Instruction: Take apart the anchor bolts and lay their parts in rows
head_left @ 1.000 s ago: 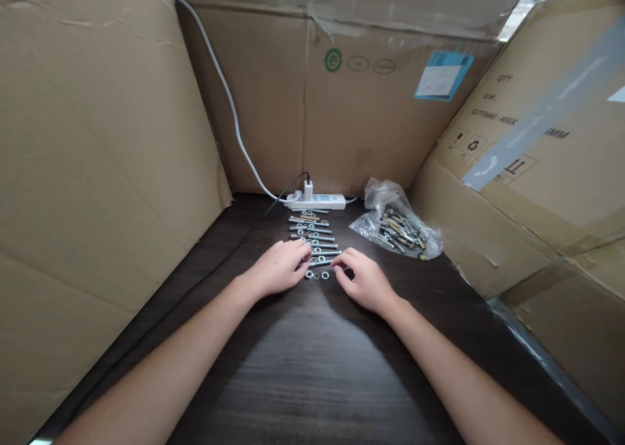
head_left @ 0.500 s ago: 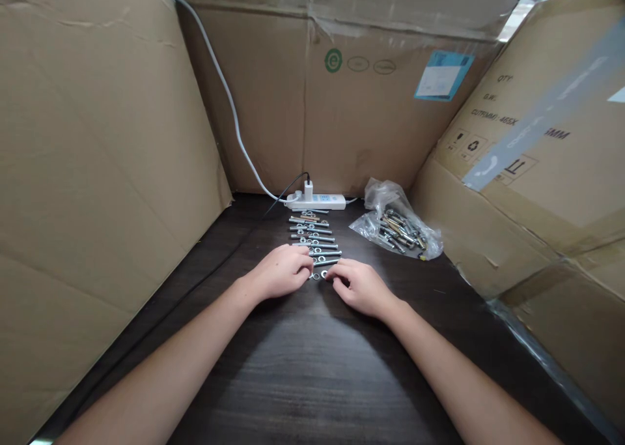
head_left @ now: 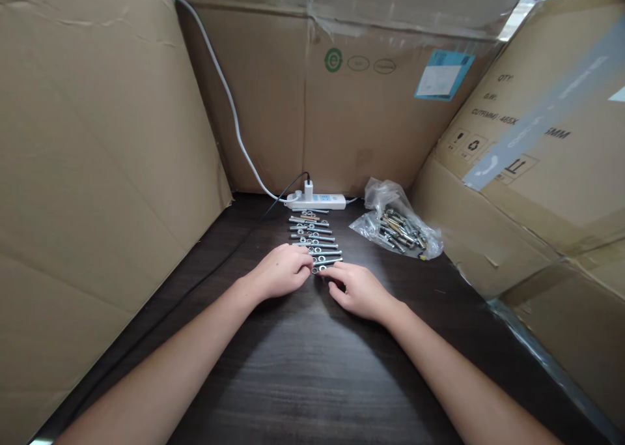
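Note:
Rows of silver bolts point(head_left: 325, 253) with small washers among them lie on the dark table point(head_left: 303, 367). My left hand point(head_left: 286, 270) rests at the left of the nearest rows, fingers curled, its fingertips beside the washers; what they hold, if anything, is hidden. My right hand point(head_left: 359, 288) is at the right, index finger stretched to a washer point(head_left: 322, 268) at the near end, thumb apart from it. Another washer point(head_left: 315, 271) lies between the two hands.
A clear plastic bag point(head_left: 400, 227) of metal bolts lies at the right. Behind the rows is a white power strip point(head_left: 317, 201) with cables. Cardboard boxes point(head_left: 263, 106) wall the table at left, back and right.
My right index finger has moved slightly left and away from me, and the nearest washers have shifted closer to the bolt rows. My left hand has hardly moved.

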A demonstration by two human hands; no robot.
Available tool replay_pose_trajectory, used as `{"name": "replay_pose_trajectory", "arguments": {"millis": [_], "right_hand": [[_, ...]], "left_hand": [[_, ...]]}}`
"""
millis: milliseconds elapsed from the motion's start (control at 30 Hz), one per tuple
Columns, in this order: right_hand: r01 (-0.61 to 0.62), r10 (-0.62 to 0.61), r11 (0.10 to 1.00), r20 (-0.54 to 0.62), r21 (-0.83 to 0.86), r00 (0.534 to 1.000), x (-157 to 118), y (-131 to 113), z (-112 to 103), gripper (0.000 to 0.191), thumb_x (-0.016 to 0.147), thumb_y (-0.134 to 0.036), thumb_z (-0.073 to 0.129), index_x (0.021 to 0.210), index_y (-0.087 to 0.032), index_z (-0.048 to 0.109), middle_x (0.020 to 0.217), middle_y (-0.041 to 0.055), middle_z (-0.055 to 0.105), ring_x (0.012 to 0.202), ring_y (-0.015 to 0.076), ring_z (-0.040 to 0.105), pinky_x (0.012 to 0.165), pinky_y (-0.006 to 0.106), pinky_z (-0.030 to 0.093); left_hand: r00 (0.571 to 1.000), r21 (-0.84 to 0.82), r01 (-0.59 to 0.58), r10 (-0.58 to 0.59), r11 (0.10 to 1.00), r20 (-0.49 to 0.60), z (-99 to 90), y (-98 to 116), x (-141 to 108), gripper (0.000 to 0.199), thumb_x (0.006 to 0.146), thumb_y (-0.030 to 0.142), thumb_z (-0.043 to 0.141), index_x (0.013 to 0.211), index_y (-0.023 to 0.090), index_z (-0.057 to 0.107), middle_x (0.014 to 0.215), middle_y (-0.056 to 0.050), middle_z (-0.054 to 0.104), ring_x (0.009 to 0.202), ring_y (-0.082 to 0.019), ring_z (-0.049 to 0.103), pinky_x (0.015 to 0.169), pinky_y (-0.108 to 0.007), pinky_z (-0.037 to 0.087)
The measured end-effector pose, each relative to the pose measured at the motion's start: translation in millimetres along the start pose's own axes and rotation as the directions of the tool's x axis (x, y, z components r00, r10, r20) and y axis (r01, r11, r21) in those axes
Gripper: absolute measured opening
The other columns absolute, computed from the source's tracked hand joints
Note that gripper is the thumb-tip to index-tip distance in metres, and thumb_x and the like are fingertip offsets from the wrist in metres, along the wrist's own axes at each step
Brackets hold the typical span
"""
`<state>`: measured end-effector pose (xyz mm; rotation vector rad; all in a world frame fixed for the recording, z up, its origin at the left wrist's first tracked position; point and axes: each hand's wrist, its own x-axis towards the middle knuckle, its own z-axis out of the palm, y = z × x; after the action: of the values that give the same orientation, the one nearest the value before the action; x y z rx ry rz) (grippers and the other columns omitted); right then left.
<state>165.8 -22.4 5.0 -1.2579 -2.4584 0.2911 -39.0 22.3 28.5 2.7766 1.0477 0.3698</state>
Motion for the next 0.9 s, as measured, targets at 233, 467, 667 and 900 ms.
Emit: {"name": "replay_pose_trajectory", "arguments": {"millis": [233,467,667,900], "right_hand": [[-0.020,0.021,1.000,-0.050,0.020,0.999,0,2,-1,0.028,0.084,-0.016,0.047,0.104,-0.022,0.065,0.090,0.0028,0.065,0.080,0.0150,0.059,0.075,0.025,0.043],[-0.151,0.136,0.988,-0.264,-0.034,0.955,2,21,-10,0.020,0.081,-0.017,0.047,0.086,-0.021,0.067,0.075,0.0015,0.063,0.073,0.0153,0.056,0.070,0.025,0.041],[-0.529,0.418,0.845,-0.515,-0.082,0.748,-10,84,-29,0.016,0.078,-0.021,0.047,0.078,-0.019,0.062,0.077,0.0037,0.061,0.078,0.0190,0.053,0.071,0.029,0.039],[-0.794,0.631,0.604,-0.568,-0.067,0.528,-28,125,-38,0.020,0.074,-0.030,0.050,0.089,-0.019,0.058,0.092,0.0082,0.057,0.085,0.0230,0.050,0.074,0.034,0.039]], "left_hand": [[1.000,0.008,0.005,-0.005,1.000,0.004,-0.7,0,0,0.022,0.083,0.015,0.044,0.076,0.020,0.064,0.081,0.000,0.061,0.079,-0.015,0.056,0.072,-0.028,0.039],[1.000,0.008,0.020,-0.020,1.000,-0.005,0.7,-1,0,0.021,0.084,0.015,0.044,0.077,0.020,0.063,0.082,0.000,0.062,0.080,-0.016,0.056,0.074,-0.028,0.039],[0.999,-0.023,0.010,-0.011,1.000,-0.054,-0.8,0,0,0.018,0.083,0.013,0.043,0.077,0.019,0.059,0.081,0.001,0.061,0.077,-0.015,0.055,0.073,-0.027,0.040],[0.998,-0.047,0.001,-0.004,0.999,-0.059,0.0,0,-1,0.019,0.082,0.013,0.042,0.076,0.019,0.059,0.080,0.000,0.062,0.076,-0.014,0.055,0.070,-0.025,0.040]]}}
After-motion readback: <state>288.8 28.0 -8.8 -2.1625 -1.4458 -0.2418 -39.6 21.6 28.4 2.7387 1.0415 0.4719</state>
